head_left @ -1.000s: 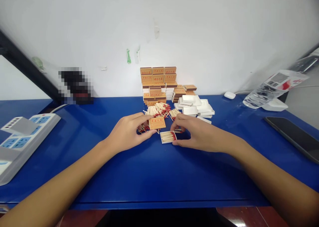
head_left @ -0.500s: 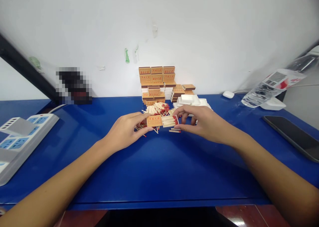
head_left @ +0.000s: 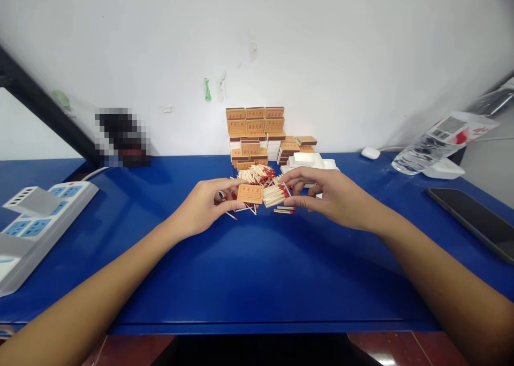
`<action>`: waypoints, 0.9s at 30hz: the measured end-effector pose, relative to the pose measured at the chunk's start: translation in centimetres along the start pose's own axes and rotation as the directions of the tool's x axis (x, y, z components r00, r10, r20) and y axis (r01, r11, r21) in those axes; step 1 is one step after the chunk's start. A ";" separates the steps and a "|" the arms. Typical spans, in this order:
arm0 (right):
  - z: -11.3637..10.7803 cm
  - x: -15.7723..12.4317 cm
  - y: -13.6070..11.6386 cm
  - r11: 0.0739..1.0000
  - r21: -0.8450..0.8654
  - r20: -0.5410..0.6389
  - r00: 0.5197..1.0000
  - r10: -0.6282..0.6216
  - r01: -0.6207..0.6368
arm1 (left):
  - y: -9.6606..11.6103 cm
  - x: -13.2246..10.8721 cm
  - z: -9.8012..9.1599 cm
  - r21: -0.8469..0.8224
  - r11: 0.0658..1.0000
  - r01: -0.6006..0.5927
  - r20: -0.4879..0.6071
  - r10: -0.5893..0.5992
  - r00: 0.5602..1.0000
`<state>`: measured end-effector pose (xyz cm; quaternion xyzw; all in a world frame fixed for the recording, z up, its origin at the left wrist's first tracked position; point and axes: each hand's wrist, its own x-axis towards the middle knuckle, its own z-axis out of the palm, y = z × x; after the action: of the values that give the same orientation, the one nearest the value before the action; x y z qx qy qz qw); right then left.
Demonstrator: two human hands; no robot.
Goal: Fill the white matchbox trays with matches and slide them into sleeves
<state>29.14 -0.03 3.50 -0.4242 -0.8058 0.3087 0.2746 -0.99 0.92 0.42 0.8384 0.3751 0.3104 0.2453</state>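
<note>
My left hand pinches an orange matchbox sleeve with red lettering, thumb at its lower left. Between the fingers and thumb of my right hand is a white matchbox tray filled with red-tipped matches. The tray sits tilted at the sleeve's right end; whether its edge is inside the sleeve I cannot tell. Behind both lies a heap of loose matches, partly hidden by the sleeve. A few more matches lie on the blue table below my right fingertips.
Stacked matchboxes stand against the wall, with white empty trays to their right. A power strip lies at the left. On the right are a leaning water bottle, a white earphone case and a phone.
The filled tray has turned from being in line with the sleeve to a slant, its right end higher. The whole view has shifted slightly.
</note>
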 end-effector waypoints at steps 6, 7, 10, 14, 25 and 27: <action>0.6 0.0 0.2 0.998 0.067 -0.076 0.997 0.001 0.005 | 0.5 0.2 -0.1 -0.174 0.980 0.094 0.011 -0.094 0.996; 0.7 0.0 0.2 0.997 0.080 -0.076 0.997 0.002 0.004 | 0.7 0.2 -0.2 -0.188 0.977 0.098 0.010 -0.098 0.995; 0.8 0.0 0.2 0.994 0.109 -0.075 0.997 0.007 0.001 | 0.8 0.3 -0.3 -0.230 0.967 0.106 0.021 -0.104 0.994; 1.0 -0.1 0.2 0.990 0.140 -0.119 0.993 0.023 -0.006 | 0.6 0.3 -0.4 -0.278 0.954 0.115 0.026 -0.112 0.993; 2.1 -0.2 -0.2 0.971 0.239 -0.139 0.989 0.052 -0.017 | 1.6 0.2 0.2 -0.428 0.875 0.228 0.057 -0.225 0.973; 2.7 -0.2 -0.4 0.962 0.272 -0.152 0.987 0.059 -0.015 | 1.7 0.1 0.6 -0.437 0.869 0.231 0.040 -0.237 0.971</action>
<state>27.11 -1.08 1.94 -0.4210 -0.7238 0.3860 0.3871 0.32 -0.14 1.13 0.7076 0.3960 0.3611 0.4606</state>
